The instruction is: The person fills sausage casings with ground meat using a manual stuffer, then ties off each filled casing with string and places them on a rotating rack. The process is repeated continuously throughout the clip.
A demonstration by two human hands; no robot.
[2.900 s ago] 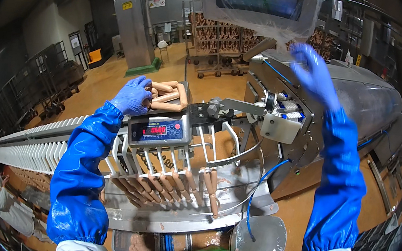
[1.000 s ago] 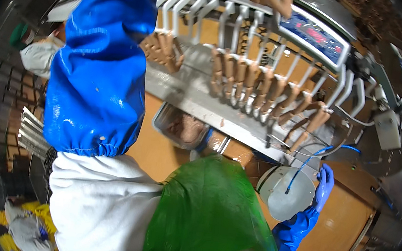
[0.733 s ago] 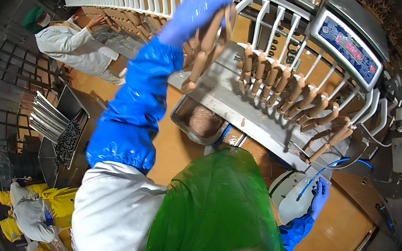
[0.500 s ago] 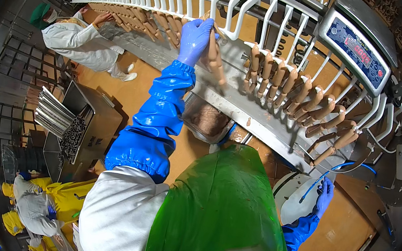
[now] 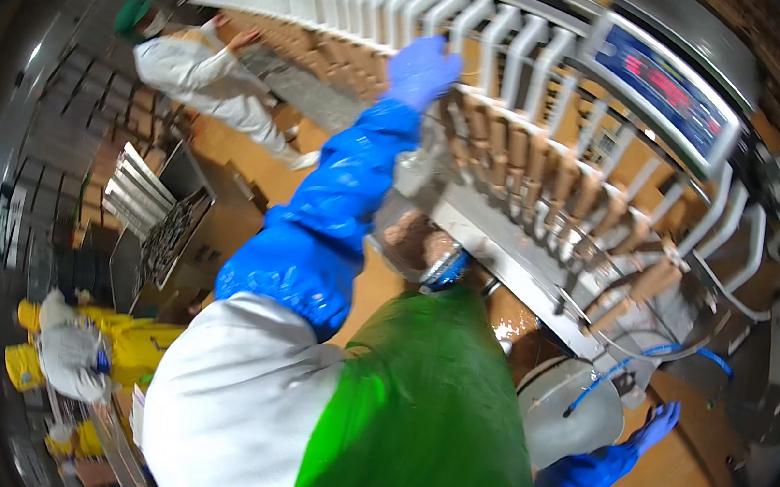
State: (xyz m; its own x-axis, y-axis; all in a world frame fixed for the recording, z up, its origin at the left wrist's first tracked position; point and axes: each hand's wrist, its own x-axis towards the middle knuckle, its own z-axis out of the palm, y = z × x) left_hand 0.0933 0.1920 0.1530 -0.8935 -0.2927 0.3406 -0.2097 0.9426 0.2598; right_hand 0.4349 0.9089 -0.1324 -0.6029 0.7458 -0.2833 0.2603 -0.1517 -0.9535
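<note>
My left hand (image 5: 424, 71), in a blue glove, is up at the white hooks (image 5: 492, 47) of the long rail; motion blurs its fingers, so what they hold cannot be made out. Just right of it, sausage links (image 5: 534, 179) hang in a row over a steel tray (image 5: 470, 229). My right hand (image 5: 655, 427) is low at the right beside a grey round tub (image 5: 564, 411), its fingers apart and holding nothing. A scale (image 5: 658, 87) with a red display sits above the hanging links.
A co-worker (image 5: 197, 74) in white reaches to the rail at upper left. People in yellow aprons (image 5: 129, 348) work at lower left. A steel cart (image 5: 173, 266) stands at the left. A container of pinkish meat (image 5: 405, 236) is below the tray; a blue hose (image 5: 707, 358) runs at the right.
My left hand has come from the sausages on the scale to the hooks, where it gripped hanging links. My right hand has dropped from the screen to beside the tub. The view has tilted down.
</note>
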